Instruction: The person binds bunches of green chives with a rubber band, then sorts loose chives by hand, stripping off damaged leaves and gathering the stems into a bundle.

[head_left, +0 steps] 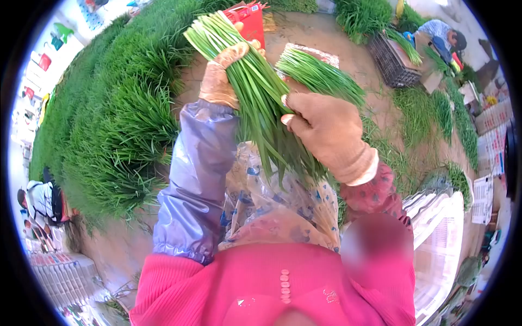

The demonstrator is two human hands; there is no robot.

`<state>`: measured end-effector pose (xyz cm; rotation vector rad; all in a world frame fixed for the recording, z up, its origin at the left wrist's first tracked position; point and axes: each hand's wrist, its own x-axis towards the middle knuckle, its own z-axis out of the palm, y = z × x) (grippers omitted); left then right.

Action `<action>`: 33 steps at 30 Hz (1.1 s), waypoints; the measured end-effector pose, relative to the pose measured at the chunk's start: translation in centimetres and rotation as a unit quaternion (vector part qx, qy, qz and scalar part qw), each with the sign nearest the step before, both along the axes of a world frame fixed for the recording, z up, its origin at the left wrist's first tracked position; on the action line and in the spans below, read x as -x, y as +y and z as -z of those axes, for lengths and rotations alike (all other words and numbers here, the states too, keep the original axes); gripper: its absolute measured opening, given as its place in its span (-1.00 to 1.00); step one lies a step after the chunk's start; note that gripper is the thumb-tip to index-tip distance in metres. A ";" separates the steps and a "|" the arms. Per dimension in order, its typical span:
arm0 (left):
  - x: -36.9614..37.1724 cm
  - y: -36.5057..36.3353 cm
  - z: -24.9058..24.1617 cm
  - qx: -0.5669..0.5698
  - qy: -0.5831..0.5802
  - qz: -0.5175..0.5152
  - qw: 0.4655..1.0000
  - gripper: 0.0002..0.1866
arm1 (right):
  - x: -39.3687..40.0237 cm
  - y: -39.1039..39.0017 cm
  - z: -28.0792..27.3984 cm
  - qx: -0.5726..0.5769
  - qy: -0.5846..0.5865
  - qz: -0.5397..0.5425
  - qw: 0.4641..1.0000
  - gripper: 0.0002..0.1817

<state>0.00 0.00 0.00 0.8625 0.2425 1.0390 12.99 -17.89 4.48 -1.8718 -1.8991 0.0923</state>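
My left hand [222, 73], in a tan work glove, is wrapped round a thick bunch of Chinese chives [255, 81]. The pale cut ends point up and left, while the green leaves hang down to the right over my lap. My right hand [329, 127], gloved with bare fingertips, pinches some leaves at the right side of the bunch. Behind it a second bundle of chives [318, 73] lies on a light board on the floor. A red packet [252, 24] stands just beyond my left hand, partly hidden by it.
A large heap of chives [114, 125] fills the left side. A dark crate [392, 60] stands at the upper right, near a co-worker [437, 35] bending down. White plastic crates [440, 244] are close on my right. Another person [41, 198] is at the far left.
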 end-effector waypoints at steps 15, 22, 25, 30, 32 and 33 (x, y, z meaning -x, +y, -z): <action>1.8 -0.8 3.7 0.081 0.019 -0.010 0.996 -0.33 | 1.9 -0.6 3.3 0.399 0.248 -0.449 0.760 -0.72; 2.1 -1.5 2.5 -0.013 0.013 -0.007 1.000 -0.29 | -5.1 -2.4 -1.2 0.229 0.339 -0.005 0.912 -0.55; -1.0 -3.8 0.3 -0.089 0.046 -0.036 0.994 -0.34 | -3.8 0.7 1.2 -0.044 0.468 -0.034 0.882 -0.24; -5.5 -7.5 -2.1 -0.031 -0.008 -0.006 0.999 -0.56 | -2.3 1.7 4.4 -0.060 0.348 -0.050 0.934 0.35; -7.6 -8.1 -1.9 -0.002 -0.013 0.021 1.000 -0.54 | -4.5 1.8 7.0 -0.077 0.354 0.020 0.932 0.35; -8.9 -8.5 -1.2 0.028 -0.061 0.034 0.997 -0.53 | -5.6 1.8 8.3 -0.085 0.359 0.055 0.928 0.35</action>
